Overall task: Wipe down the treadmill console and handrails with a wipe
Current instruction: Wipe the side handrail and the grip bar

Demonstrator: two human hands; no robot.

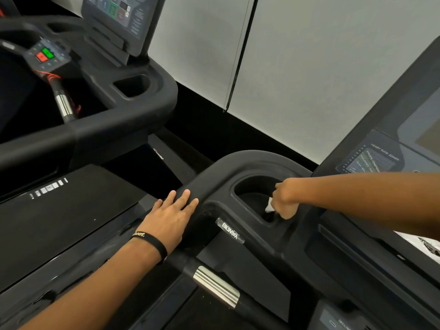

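My right hand [284, 198] grips a crumpled white wipe [269, 205] and holds it down inside the cup holder recess [252, 194] of the black treadmill console [238, 167]. Only a small corner of the wipe shows below my fist. My left hand [175, 210] lies flat with straight fingers on the console's rounded left corner, where the handrail [190, 239] begins. A black wristband circles my left wrist. The console's display panel [371, 158] rises at the right, above my right forearm.
A chrome-banded pulse grip [215, 285] sticks out below the console. A second treadmill [133, 101] with its own console and red and green buttons [44, 55] stands to the left. Its dark running belt [59, 222] lies lower left. A white wall [309, 55] is behind.
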